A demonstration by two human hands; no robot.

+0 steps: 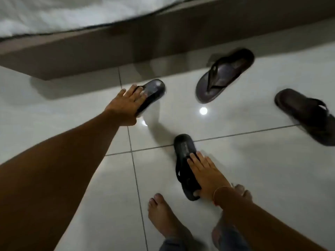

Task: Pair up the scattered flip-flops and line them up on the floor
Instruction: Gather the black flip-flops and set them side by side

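Several dark flip-flops lie on the white tiled floor [253,178]. My left hand [126,104] grips a black flip-flop [154,89] near the bed base, its toe end sticking out past my fingers. My right hand [206,174] is closed over a second black flip-flop [184,149] close to my feet, thumb curled under its edge. A brown flip-flop [223,75] rests sole down at the upper middle. Another brown flip-flop [304,115] lies at the right edge, partly cut off by the frame.
A brown bed base [90,51] with white bedding [63,13] runs across the top. My bare feet [163,216] stand at the bottom middle. A ceiling light reflects off the tile [203,111] between the flip-flops.
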